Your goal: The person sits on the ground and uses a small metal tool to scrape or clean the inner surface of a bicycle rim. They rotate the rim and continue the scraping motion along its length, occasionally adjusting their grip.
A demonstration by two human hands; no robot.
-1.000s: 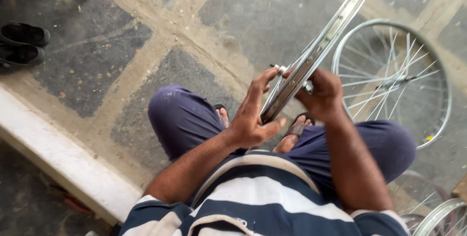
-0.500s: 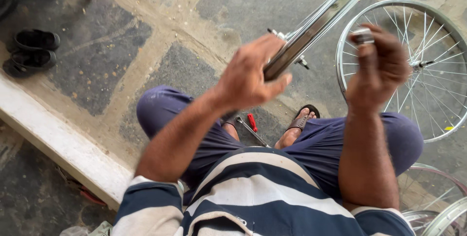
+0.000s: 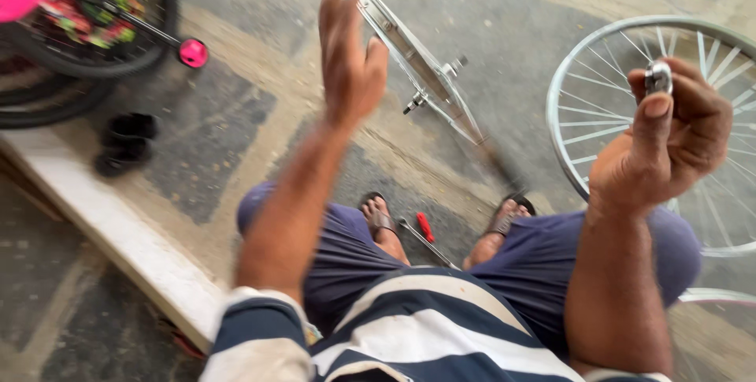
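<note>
My left hand [image 3: 346,59] is raised with its fingers spread, and its fingertips lie against the top of a bare bicycle wheel [image 3: 409,55]. I see this wheel edge-on, leaning away from me, with its hub axle [image 3: 437,87] sticking out; whether the hand bears on the rim is unclear. At the right, my right hand [image 3: 669,142] pinches a small silver metal part [image 3: 657,76] between thumb and fingers. I sit on a low step with my sandalled feet on the paved floor.
A second spoked wheel [image 3: 568,106] lies flat on the floor at right. A red-handled screwdriver [image 3: 425,227] rests between my feet. A white kerb [image 3: 118,232] runs along the left. Black sandals [image 3: 126,142] and a small bike with a pink part [image 3: 193,53] stand at upper left.
My left hand has let go its grip on the rim and opened, rising higher. The wheel has swung to the left. My right hand holds the silver part clear of the wheel.
</note>
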